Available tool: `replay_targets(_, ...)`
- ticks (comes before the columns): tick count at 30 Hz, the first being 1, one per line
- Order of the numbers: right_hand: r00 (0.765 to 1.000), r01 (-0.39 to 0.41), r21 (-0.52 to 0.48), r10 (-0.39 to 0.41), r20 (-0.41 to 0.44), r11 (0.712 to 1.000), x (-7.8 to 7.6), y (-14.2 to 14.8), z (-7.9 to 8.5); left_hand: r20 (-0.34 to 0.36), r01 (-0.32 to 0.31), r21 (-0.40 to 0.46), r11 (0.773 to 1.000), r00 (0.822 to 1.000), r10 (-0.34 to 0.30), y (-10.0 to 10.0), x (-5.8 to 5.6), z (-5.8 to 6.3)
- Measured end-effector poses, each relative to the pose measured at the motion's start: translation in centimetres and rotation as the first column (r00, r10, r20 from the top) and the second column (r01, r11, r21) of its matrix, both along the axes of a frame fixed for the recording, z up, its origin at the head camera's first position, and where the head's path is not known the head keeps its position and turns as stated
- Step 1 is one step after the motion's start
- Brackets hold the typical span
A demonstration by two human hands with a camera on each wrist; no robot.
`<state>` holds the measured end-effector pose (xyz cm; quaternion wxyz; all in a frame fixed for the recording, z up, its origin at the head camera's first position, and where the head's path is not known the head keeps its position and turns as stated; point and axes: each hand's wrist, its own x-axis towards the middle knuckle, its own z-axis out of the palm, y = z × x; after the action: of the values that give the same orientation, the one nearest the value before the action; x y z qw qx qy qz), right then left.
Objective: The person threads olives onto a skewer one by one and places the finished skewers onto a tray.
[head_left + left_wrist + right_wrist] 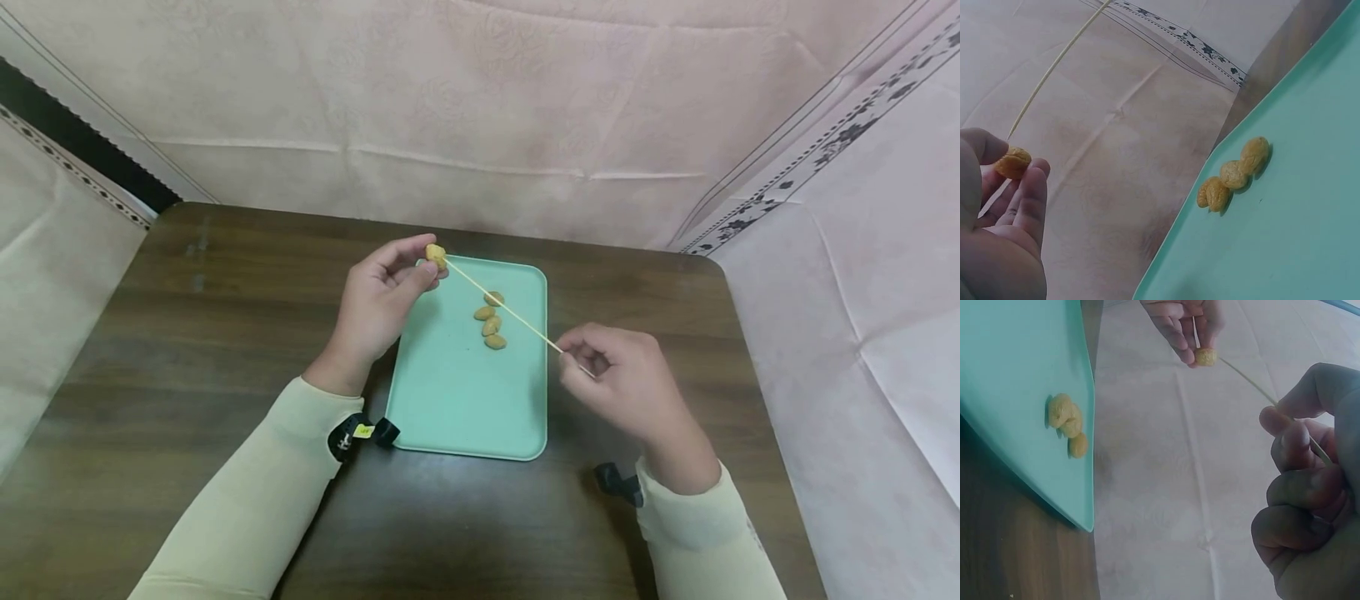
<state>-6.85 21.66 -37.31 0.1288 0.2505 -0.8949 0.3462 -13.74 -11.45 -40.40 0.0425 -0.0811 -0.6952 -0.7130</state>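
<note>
My left hand [377, 293] holds a small golden-brown, wrinkled food piece [1013, 163] between thumb and fingertips, above the far left corner of the mint-green tray [465, 408]. A thin bamboo skewer [517, 317] runs slantwise over the tray, its far tip right at that piece. To the right of the tray, my right hand [626, 379] pinches the skewer near its other end, thumb against curled fingers. Several similar food pieces [491, 326] lie bunched in a short row on the tray, beneath the skewer in the head view.
The tray rests on a dark brown wooden table [187, 392]. Pale patterned cloth [450, 108] hangs behind the table's far edge and along both sides. A black wrist strap [348, 437] with a small device is on the left sleeve, and another black device [618, 483] is on the right.
</note>
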Motion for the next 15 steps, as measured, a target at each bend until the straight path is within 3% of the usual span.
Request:
replay_targets(10, 0.999, -0.015, 0.002, 0.015, -0.034, 1.000, 0.32, -0.35, 0.27, -0.032, -0.021, 0.075, 0.997, 0.999, 0.023, -0.08, 0.09, -0.09)
replay_targets(15, 0.998, -0.025, 0.018, 0.026, -0.049, 1.000, 0.32, -0.49, 0.28, -0.041, -0.045, 0.045, 0.998, 0.998, 0.047, -0.13, 0.08, -0.32)
